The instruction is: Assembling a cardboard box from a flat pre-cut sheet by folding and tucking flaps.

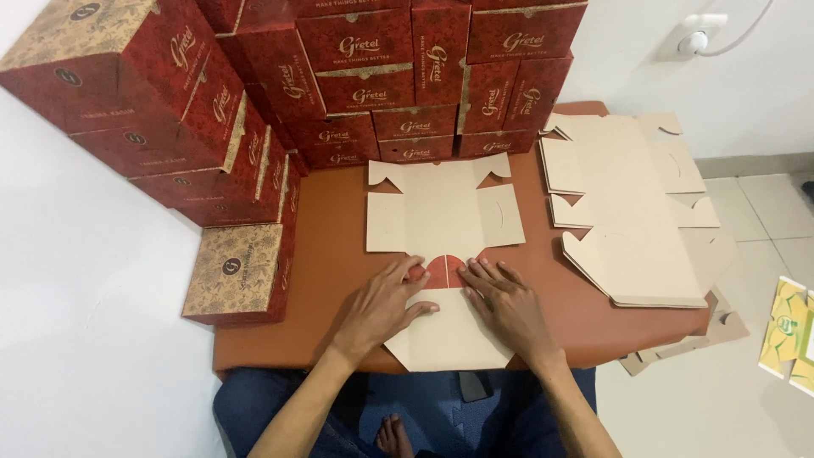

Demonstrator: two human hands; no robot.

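Both hands lie flat with fingers spread, gripping nothing: the left hand and right hand press the folded near flap of an unfolded cardboard box blank lying in the middle of the brown table. Right of it lies a stack of flat blanks; finished red boxes are piled behind and to the left.

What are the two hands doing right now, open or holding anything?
Left hand: open, fingers pressing flat on the unfolded brown cardboard box blank.
Right hand: open, pressing the same blank, gripping nothing.
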